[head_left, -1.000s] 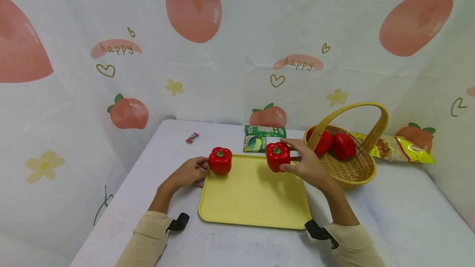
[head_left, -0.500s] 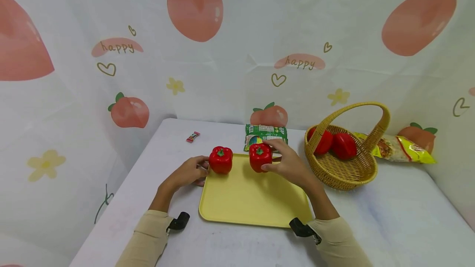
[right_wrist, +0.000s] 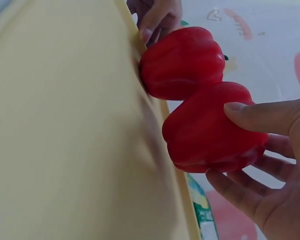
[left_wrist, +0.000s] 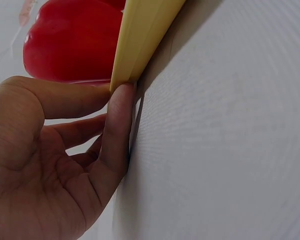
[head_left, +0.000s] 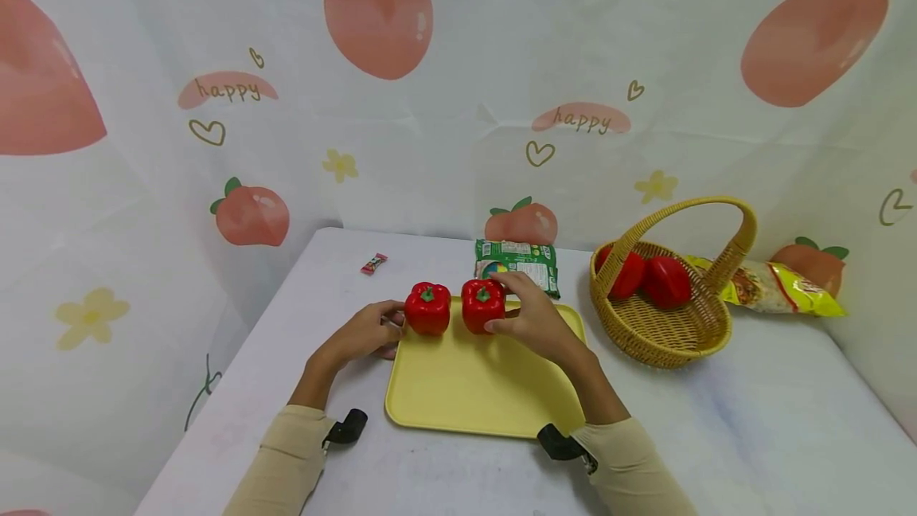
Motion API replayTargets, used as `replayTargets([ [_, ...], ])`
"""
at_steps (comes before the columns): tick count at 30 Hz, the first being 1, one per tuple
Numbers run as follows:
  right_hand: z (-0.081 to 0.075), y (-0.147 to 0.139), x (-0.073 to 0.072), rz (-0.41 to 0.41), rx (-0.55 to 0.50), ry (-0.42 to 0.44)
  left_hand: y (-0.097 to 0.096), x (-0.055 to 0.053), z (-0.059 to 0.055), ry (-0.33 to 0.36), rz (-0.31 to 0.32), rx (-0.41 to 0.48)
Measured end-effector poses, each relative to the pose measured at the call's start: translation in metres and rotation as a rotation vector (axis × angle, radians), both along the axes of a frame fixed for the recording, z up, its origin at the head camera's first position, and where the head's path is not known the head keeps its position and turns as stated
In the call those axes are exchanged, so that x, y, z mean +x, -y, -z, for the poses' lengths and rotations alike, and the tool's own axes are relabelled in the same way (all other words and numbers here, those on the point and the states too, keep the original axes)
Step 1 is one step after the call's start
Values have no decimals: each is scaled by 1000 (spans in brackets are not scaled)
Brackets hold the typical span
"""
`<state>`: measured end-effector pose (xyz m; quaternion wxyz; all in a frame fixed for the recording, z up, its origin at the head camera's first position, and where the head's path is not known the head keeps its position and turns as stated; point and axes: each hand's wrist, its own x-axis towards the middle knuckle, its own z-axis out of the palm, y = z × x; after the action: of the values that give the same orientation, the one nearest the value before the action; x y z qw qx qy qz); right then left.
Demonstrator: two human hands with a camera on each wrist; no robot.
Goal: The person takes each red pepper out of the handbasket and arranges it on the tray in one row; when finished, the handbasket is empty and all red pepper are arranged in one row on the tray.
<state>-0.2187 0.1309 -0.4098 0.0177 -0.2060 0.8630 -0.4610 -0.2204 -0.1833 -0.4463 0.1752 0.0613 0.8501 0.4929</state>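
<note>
The red pepper in your right hand is just below the centre of the head view, over the upper part of the yellow tray. Your grip there is spread about as wide as the pepper's body: in the right wrist view the thumb presses one side and the fingers brace it from below. Whether its base touches the tray, these views do not settle.

Going by the even gloss, you probably have a light, stiff piece with little give under your thumb. The shine suggests it may be slippery, so hold it across the broad sides and let your fingertips settle into the grooves between the lobes. The short stem looks too small to lift by. It is likely not fragile, but an uneven squeeze could make it skid.

It is deep red and blocky, with rounded lobes, bright highlights and the green stem on top. A matching second pepper stands just to its left in the head view, at the tray's upper left corner, with a thin gap showing between them.

At the left of the tray, your left hand pinches its edge; the left wrist view shows the rim caught between your digits, close beside the second pepper.
</note>
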Motion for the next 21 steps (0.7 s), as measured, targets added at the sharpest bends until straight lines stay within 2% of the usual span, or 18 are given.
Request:
replayTargets([
  [7, 7, 7, -2, 14, 20, -4, 0, 0, 0, 6, -1, -2],
  [21, 9, 11, 0, -3, -11, 2, 0, 0, -2, 8, 0, -12],
])
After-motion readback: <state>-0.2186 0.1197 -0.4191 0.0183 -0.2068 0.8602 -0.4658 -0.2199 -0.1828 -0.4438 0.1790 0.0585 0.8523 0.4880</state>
